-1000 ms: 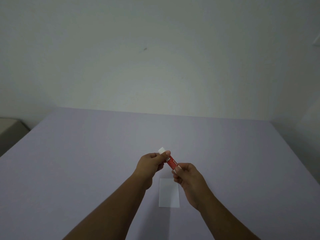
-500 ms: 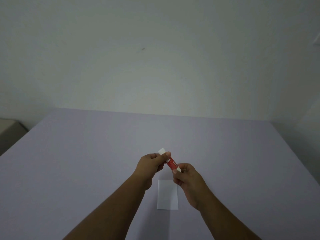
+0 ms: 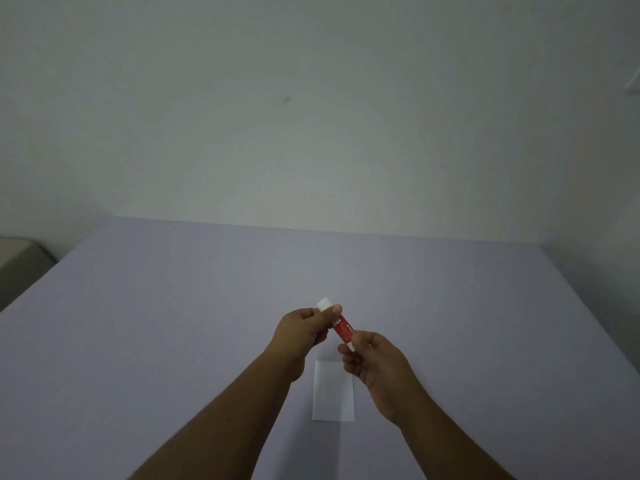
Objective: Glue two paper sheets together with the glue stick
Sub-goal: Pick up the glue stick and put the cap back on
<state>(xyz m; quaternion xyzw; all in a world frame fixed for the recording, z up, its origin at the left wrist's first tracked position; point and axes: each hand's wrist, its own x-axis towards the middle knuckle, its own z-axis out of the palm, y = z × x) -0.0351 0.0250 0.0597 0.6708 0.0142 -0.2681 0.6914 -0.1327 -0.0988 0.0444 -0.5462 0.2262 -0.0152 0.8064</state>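
A red glue stick [image 3: 342, 328] with a white cap is held tilted above the table between both hands. My left hand [image 3: 300, 329] pinches the upper end at the white cap. My right hand [image 3: 372, 358] grips the lower white end with thumb and fingers. Below the hands a small white paper sheet [image 3: 333, 393] lies flat on the lilac table [image 3: 173, 323]. I see one white rectangle; whether a second sheet lies under it I cannot tell.
The table runs to a pale wall [image 3: 311, 133] at the back. A grey piece of furniture [image 3: 17, 261] stands beyond the table's left edge. The right edge of the table drops away near the wall corner.
The hands and the glue stick have stayed almost in place. My right hand's fingers have shifted slightly on the lower end of the stick.
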